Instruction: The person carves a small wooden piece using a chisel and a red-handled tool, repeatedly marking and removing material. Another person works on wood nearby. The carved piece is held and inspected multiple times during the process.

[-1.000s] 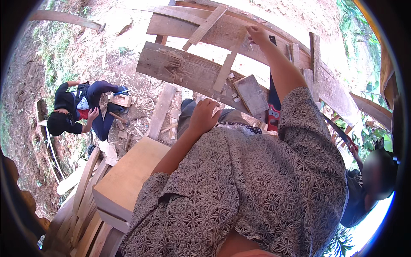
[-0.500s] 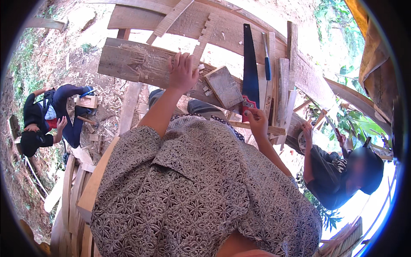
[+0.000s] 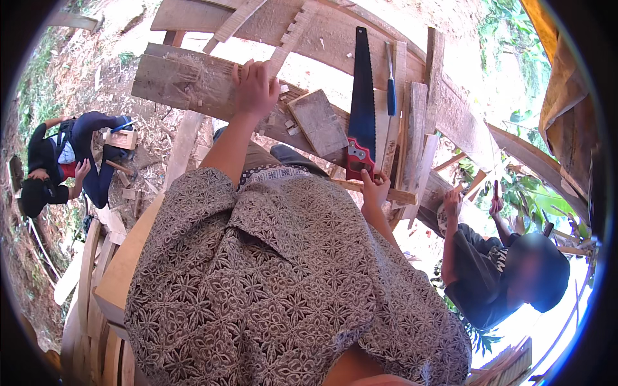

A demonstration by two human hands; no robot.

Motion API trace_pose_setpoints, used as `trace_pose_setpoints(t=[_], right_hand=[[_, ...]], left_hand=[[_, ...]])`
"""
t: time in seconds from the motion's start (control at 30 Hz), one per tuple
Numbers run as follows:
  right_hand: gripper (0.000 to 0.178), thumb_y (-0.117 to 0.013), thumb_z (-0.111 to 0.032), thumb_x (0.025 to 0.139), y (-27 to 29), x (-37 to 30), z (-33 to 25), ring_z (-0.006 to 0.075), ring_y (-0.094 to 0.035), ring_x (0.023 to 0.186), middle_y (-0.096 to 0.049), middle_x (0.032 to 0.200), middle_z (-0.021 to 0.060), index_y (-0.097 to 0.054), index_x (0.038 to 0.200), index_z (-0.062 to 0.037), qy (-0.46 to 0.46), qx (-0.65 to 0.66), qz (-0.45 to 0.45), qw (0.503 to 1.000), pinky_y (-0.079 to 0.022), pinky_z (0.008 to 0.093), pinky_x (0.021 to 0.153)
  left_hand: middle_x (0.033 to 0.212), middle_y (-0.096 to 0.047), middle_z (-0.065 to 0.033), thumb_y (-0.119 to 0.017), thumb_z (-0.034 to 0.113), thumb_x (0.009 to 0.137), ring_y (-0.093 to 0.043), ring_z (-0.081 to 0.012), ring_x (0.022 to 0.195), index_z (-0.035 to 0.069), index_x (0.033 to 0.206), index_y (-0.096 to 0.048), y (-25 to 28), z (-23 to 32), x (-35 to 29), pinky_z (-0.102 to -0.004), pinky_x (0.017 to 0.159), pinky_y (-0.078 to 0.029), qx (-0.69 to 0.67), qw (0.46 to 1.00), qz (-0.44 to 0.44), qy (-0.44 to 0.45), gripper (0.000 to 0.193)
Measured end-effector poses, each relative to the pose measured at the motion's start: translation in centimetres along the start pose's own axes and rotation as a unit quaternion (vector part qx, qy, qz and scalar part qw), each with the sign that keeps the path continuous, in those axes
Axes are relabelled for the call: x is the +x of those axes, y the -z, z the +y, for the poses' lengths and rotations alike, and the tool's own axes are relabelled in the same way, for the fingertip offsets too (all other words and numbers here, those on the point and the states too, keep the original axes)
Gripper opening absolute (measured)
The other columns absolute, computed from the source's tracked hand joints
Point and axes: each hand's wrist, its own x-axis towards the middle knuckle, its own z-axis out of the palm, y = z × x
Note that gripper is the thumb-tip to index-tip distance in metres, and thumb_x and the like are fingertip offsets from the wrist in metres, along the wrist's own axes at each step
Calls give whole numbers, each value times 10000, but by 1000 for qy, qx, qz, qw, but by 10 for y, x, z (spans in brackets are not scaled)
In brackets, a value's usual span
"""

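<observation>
My left hand (image 3: 255,90) lies on a rough, weathered wooden plank (image 3: 167,80), its fingers spread over the top. To the right of that hand a small square wooden block (image 3: 318,122) rests on the wood, with chips beside it. A handsaw (image 3: 362,103) with a dark blade and red handle lies teeth up the bench, its handle toward me. My right hand (image 3: 374,188) is at the near end of the saw handle, thumb against it and the other fingers loosely curled, apart from the thumb. A thin wood strip (image 3: 404,195) passes under this hand.
A blue-handled chisel-like tool (image 3: 391,96) lies right of the saw, near upright battens (image 3: 415,116). A notched strip (image 3: 293,32) leans beyond my left hand. One person (image 3: 496,270) works close on my right; another (image 3: 71,161) sits lower left beside a wooden box (image 3: 122,139).
The view has shifted, so the bench things appear further left and higher. My right thumb has come onto the saw handle's end. My left hand stays on the plank.
</observation>
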Motion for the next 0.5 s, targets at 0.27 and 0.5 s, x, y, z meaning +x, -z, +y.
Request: trace_pose_setpoints(t=[0.27, 0.5], right_hand=[[641, -914, -324, 733, 5, -10, 8, 307, -602, 1011, -590, 1163, 137, -625, 1250, -77, 419, -248, -18, 873, -475, 414, 887], [592, -877, -347, 701, -7, -31, -9, 305, -578, 1099, -603, 1199, 52, -679, 1241, -205, 414, -332, -72, 845, -455, 492, 927]], left_hand=[[1219, -641, -156, -632, 343, 904, -538, -341, 1281, 88, 1344, -514, -6, -3, -1, -627, 1174, -249, -13, 1000, 20, 1, 522], [1208, -661, -155, -640, 353, 902, -543, -315, 1280, 94, 1357, -519, -2, -3, -1, -602, 1189, -238, -7, 1000, -3, 14, 537]])
